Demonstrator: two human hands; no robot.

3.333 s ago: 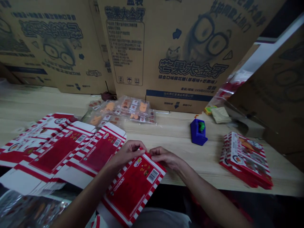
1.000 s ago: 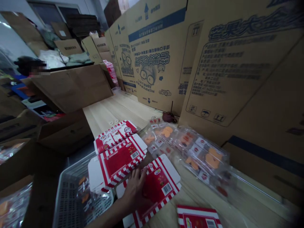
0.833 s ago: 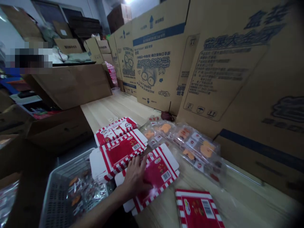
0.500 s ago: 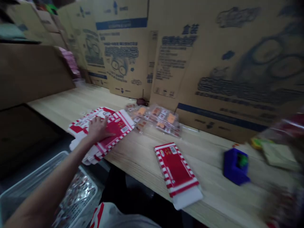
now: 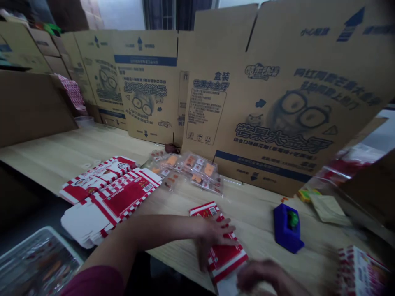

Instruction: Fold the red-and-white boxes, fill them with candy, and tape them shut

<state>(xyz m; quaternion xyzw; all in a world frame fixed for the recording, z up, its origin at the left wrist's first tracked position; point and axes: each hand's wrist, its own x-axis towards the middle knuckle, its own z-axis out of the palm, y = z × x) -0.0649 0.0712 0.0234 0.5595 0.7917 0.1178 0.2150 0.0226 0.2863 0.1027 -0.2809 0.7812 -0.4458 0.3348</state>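
My left hand [image 5: 212,239] lies flat, fingers spread, on a folded red-and-white striped carton [image 5: 225,257] at the table's near edge. My right hand [image 5: 262,279], blurred by motion, is at the carton's near end; its fingers cannot be made out. To the left lies a stack of flat unfolded red-and-white cartons [image 5: 108,197]. Behind it are clear packets of orange sweets [image 5: 191,170].
Tall printed cardboard boxes [image 5: 271,107] stand along the back of the wooden table [image 5: 77,148]. A blue tape dispenser [image 5: 286,228] sits right of the carton. Finished red boxes [image 5: 361,271] lie far right. A grey basket of packets [image 5: 37,263] is at lower left.
The view swung right. My left hand left the stack of flat cartons and came down on the folded carton. My right hand came into view.
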